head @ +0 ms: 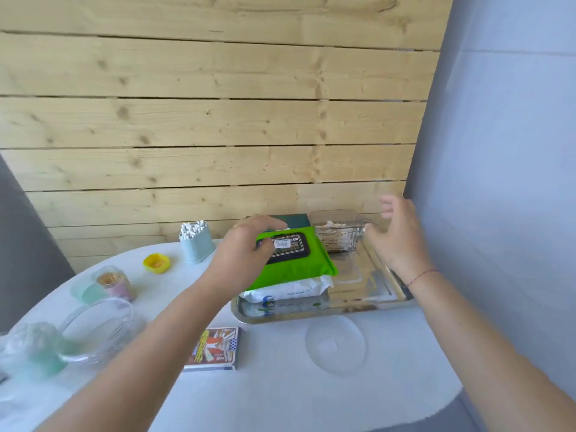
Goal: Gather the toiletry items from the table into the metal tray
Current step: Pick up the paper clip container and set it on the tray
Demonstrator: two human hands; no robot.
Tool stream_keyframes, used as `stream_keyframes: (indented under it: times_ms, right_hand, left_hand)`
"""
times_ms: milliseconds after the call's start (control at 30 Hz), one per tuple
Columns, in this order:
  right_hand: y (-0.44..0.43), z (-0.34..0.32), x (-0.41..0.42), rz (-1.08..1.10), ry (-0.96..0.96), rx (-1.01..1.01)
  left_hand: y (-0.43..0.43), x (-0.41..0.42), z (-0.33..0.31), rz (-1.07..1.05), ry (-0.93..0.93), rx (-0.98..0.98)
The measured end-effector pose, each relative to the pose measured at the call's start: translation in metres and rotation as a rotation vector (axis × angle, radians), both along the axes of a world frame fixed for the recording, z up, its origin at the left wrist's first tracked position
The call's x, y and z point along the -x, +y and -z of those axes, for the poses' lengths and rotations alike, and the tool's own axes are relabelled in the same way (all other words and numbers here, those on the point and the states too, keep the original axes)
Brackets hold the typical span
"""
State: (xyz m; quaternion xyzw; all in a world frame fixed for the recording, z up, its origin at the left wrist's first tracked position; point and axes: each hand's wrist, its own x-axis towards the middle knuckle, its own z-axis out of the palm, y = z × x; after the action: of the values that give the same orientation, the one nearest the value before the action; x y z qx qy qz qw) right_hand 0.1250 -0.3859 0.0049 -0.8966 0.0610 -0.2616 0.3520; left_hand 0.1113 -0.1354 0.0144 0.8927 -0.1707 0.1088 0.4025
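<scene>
A metal tray [311, 314] sits at the table's right. In it a green wipes pack [299, 269] with a black lid lies on top of a white wipes pack [290, 291]. A clear box of cotton swabs [338, 233] stands at the tray's back. My left hand [243, 254] rests on the green pack's left end, fingers curled over its edge and thumb on the lid. My right hand [399, 238] hovers open, blurred, just right of the clear box. On the table remain a pale blue cup of cotton swabs [197, 243] and a jar of toothpicks [113, 282].
A yellow cap [156, 263] lies near the blue cup. A clear lid [96, 328] and crumpled plastic [28, 347] sit at the left. A small printed box [215, 347] and a clear round lid [336, 342] lie in front of the tray. A plank wall stands behind.
</scene>
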Motion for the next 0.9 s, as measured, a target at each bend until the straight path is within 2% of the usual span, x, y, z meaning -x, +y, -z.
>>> stream_keyframes:
  times_ms: [67, 100, 167, 233, 300, 367, 500, 667, 833, 900]
  right_hand:
    - [0.024, 0.009, 0.046, -0.044, -0.012, 0.018]
    - [0.032, 0.016, 0.066, -0.059, 0.047, 0.048]
    - [0.054, 0.034, 0.1, -0.098, 0.287, 0.134]
    - [0.065, 0.049, 0.117, -0.125, 0.594, 0.199]
    - [0.073, 0.059, 0.123, -0.106, 0.762, 0.287]
    - [0.077, 0.064, 0.126, -0.052, 0.794, 0.362]
    - [0.088, 0.069, 0.13, -0.022, 0.822, 0.331]
    - [0.098, 0.075, 0.129, -0.016, 0.786, 0.372]
    - [0.094, 0.071, 0.134, -0.02, 0.775, 0.384]
    - [0.089, 0.068, 0.136, -0.027, 0.765, 0.367]
  left_hand:
    - [0.034, 0.04, 0.013, -0.15, -0.009, 0.15]
    - [0.044, 0.054, 0.023, -0.225, 0.002, 0.227]
    - [0.066, 0.086, 0.047, -0.357, 0.049, 0.326]
    - [0.076, 0.107, 0.071, -0.438, 0.08, 0.342]
    - [0.085, 0.118, 0.086, -0.496, 0.063, 0.319]
    - [0.09, 0.118, 0.091, -0.53, 0.027, 0.231]
    - [0.1, 0.108, 0.092, -0.562, -0.039, 0.01]
    - [0.136, 0.09, 0.1, -0.788, 0.109, -0.452]
    - [0.14, 0.09, 0.105, -0.841, 0.2, -0.573]
    - [0.139, 0.089, 0.103, -0.843, 0.133, -0.549]
